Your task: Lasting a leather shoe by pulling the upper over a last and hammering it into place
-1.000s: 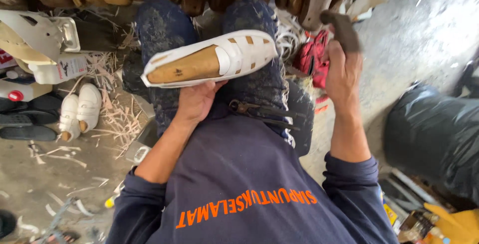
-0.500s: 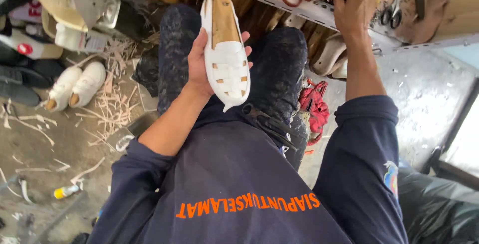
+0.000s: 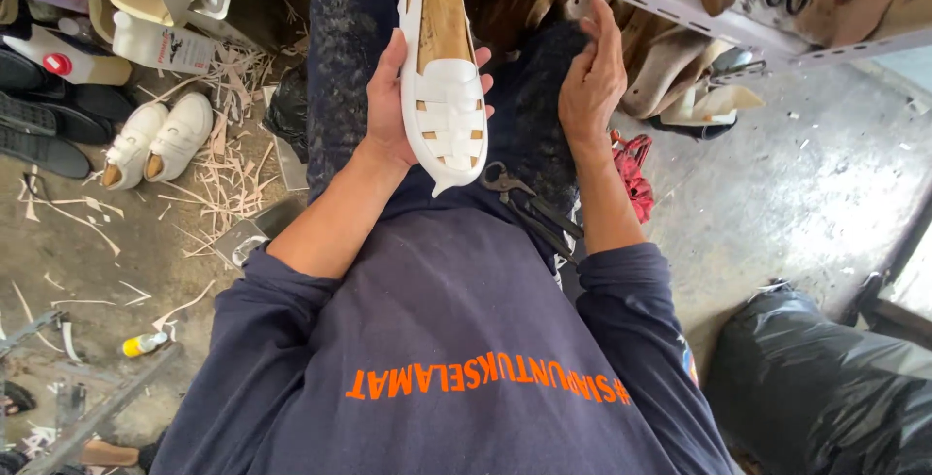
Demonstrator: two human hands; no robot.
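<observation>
Nearest the camera, dark pincers lay across the person's lap, just below the toe of the white woven shoe upper on its wooden last. The left hand held that shoe upright over the knees, toe pointing back toward the body, palm behind its left edge and fingers wrapped round with their tips showing past the right edge. The right hand hovered just beside it to the right, holding nothing, fingers loosely together and pointing up toward the metal shelf rail, with a clear gap between hand and shoe. To the left, beyond the knee, a pair of finished white shoes stood on the floor among wood shavings. On the right, bare concrete floor lay open up to a black plastic bag.
</observation>
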